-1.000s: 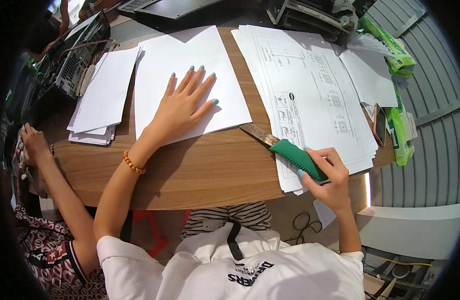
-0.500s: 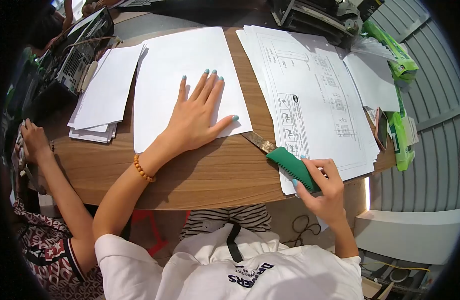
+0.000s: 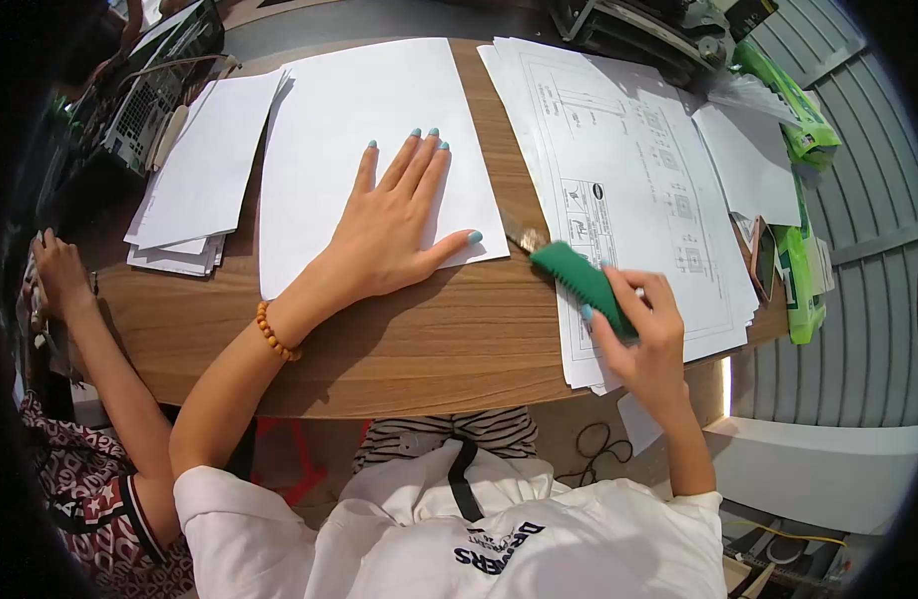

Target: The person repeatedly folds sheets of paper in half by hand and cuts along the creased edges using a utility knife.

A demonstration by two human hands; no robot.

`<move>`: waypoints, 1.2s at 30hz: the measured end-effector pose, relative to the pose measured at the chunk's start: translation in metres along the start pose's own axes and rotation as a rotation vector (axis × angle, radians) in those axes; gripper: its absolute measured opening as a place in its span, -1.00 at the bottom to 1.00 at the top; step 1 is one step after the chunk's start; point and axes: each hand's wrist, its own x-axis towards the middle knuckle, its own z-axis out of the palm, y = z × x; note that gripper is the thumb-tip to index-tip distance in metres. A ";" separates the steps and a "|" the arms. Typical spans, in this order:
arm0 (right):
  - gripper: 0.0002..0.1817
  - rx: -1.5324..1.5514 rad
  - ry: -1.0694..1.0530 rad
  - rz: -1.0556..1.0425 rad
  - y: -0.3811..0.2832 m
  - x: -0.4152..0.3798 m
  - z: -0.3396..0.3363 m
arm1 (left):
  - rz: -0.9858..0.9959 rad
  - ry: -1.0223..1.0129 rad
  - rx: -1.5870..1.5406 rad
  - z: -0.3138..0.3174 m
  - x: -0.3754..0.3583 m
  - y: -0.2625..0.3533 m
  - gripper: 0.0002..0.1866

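Observation:
My left hand (image 3: 391, 225) lies flat with its fingers spread on a large blank white sheet (image 3: 329, 120). My right hand (image 3: 640, 334) is closed around the green handle of a knife (image 3: 584, 285). The knife's worn metal blade points up and left, close to the sheet's lower right corner; whether it touches the paper is unclear. Under the handle lies a stack of printed drawings (image 3: 618, 170) with diagrams and a stamp-like block. Left of the blank sheet is a pile of smaller white papers (image 3: 204, 165).
A person's hand (image 3: 61, 275) rests at the table's left side. An opened computer case (image 3: 144, 120) stands at the upper left. A dark machine (image 3: 648, 35) is at the top right, with green packets (image 3: 800, 285) and a phone (image 3: 763, 260) along the right edge.
My right hand and the knife have shifted upward, with the blade now beside the blank sheet's right corner. My left hand stays flat on the sheet.

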 end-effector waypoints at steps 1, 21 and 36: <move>-0.55 0.001 -0.004 -0.003 0.005 0.007 0.004 | 0.004 0.005 -0.008 0.000 0.000 0.000 -0.17; -0.67 -0.113 0.138 -0.132 0.081 0.214 0.110 | 0.019 0.048 -0.082 -0.002 -0.006 0.001 -0.15; -0.67 -0.102 0.237 0.112 0.097 0.132 0.022 | 0.093 0.032 -0.342 -0.017 -0.017 0.030 -0.42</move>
